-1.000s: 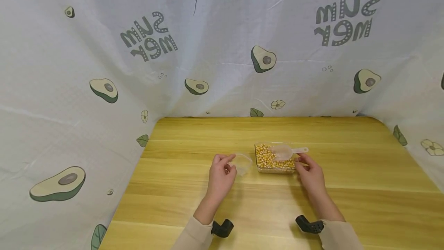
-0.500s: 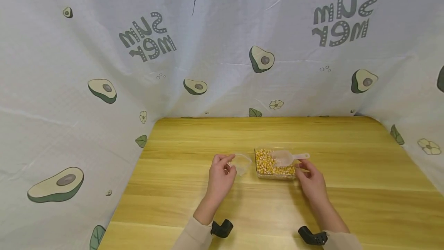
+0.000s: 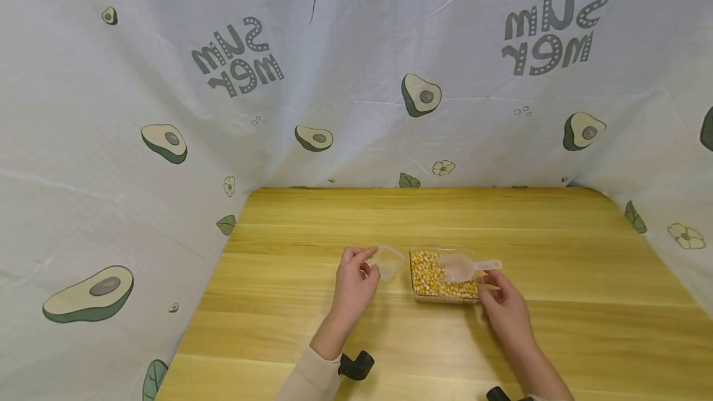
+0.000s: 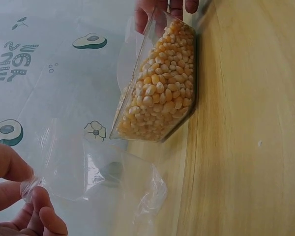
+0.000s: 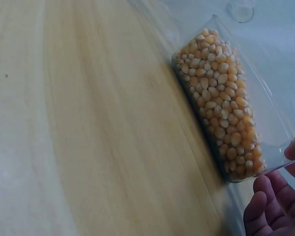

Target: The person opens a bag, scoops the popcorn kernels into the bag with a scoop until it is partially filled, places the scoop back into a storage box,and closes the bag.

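My left hand pinches the edge of a clear plastic bag, which hangs limp and looks flat in the left wrist view. Right of the bag on the table is a clear box holding yellow corn kernels. A translucent scoop lies on the corn, its handle sticking out over the right side. My right hand holds the box at its right end; in the right wrist view the thumb and fingers pinch its rim corner. The bag and the box stand apart.
A wooden table bears everything. Behind it and at both sides hangs a white cloth printed with avocados, flowers and lettering. A dark wrist mount sits by the left sleeve.
My right hand has drawn the box, with the corn and the scoop in it, toward me along the table. My left hand has stayed in place with the bag.
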`<action>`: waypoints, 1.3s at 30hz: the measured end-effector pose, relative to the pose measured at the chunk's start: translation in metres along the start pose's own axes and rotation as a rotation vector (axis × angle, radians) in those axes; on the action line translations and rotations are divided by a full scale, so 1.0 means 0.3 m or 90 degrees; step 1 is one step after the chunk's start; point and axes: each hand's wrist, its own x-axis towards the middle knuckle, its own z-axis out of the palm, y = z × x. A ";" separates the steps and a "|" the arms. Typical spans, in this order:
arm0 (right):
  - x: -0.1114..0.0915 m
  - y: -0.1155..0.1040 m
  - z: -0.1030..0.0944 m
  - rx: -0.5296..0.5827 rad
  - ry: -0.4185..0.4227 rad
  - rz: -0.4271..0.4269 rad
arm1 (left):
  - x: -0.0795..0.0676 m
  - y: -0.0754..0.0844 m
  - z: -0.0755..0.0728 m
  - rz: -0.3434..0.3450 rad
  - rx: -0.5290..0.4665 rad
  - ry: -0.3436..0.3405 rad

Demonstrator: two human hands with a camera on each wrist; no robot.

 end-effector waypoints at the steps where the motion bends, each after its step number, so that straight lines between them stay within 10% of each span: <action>1: -0.004 0.000 0.000 -0.001 0.000 0.000 | 0.000 0.000 0.000 0.000 0.000 0.001; 13: -0.014 0.005 -0.009 0.041 -0.009 0.011 | 0.000 -0.001 0.002 -0.008 0.000 0.000; 23: 0.047 0.014 -0.068 0.262 -0.013 0.068 | -0.001 0.001 0.001 -0.010 0.005 -0.004; 39: 0.081 0.000 -0.121 -0.198 0.035 -0.323 | -0.005 -0.007 0.007 -0.002 0.013 0.001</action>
